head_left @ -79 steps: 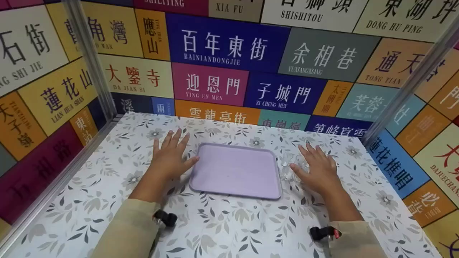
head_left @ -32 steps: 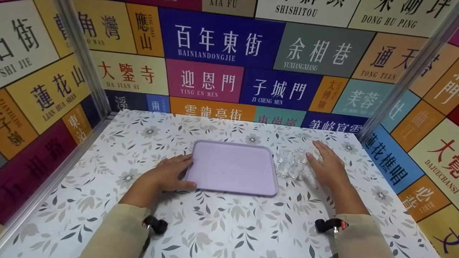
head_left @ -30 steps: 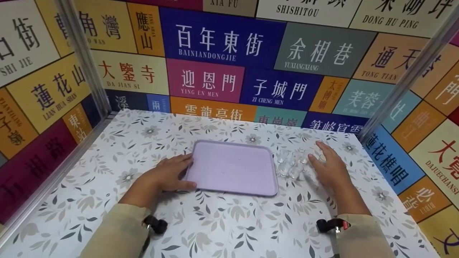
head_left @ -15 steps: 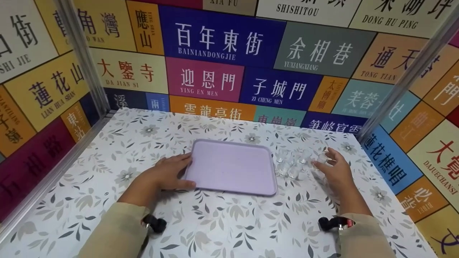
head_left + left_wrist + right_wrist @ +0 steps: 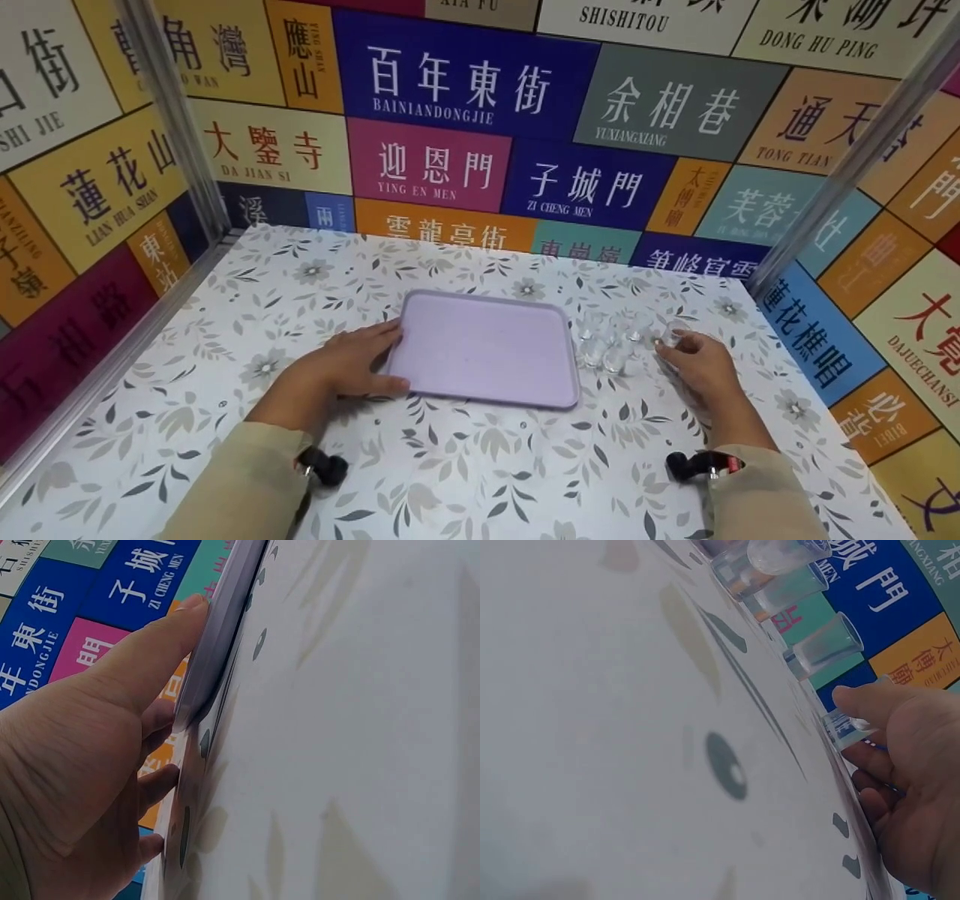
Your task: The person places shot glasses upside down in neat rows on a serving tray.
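Clear ribbed glass [image 5: 673, 335] pinched by right hand [image 5: 701, 367]; smooth lilac tray [image 5: 487, 349] adjacent.

From my remote station I log three views. The head camera sits high, looking forward and down across the floral table [image 5: 465, 465], taking in the lettered back wall [image 5: 480, 150] and both hands at middling distance. The left wrist camera rides very close behind the left hand [image 5: 82, 765], low to the tabletop, rolled sideways, facing along the edge of the lilac tray [image 5: 217, 637]. The right wrist camera is equally low and close, also rolled, facing past the right hand [image 5: 915, 787] toward the small clear cups [image 5: 829, 645]. Both wrist views share the tabletop and wall lettering with the head view.
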`<state>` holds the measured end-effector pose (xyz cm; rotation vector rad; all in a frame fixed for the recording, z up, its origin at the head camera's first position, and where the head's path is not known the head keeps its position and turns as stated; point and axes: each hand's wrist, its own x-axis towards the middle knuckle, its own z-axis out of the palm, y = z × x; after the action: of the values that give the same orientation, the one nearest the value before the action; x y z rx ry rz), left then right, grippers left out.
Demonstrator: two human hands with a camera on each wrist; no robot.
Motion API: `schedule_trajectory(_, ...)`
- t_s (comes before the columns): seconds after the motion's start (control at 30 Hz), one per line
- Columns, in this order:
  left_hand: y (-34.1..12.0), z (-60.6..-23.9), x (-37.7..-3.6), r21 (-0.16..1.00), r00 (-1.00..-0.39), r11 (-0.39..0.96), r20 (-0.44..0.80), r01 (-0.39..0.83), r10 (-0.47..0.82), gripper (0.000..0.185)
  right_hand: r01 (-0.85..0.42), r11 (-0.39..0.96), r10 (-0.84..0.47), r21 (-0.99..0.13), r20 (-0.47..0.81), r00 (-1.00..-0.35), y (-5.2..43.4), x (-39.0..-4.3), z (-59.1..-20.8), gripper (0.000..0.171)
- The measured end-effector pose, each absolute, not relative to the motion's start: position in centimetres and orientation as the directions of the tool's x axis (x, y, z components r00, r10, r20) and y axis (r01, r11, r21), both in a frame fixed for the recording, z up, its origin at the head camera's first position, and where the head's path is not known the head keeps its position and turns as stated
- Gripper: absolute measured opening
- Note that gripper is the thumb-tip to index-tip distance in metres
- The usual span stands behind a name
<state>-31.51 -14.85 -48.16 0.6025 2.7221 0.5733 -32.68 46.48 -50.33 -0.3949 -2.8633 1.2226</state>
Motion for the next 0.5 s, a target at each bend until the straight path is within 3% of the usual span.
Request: schedule_trajectory(0.5,-14.89,-48.33,-31.48,0.47,-0.879,0.829,-0.197,0.303,0.433,0.113,0.23,0.726,0.237,-0.648,-0.078,-0.968,46.68,-32.74,-50.39,0.074)
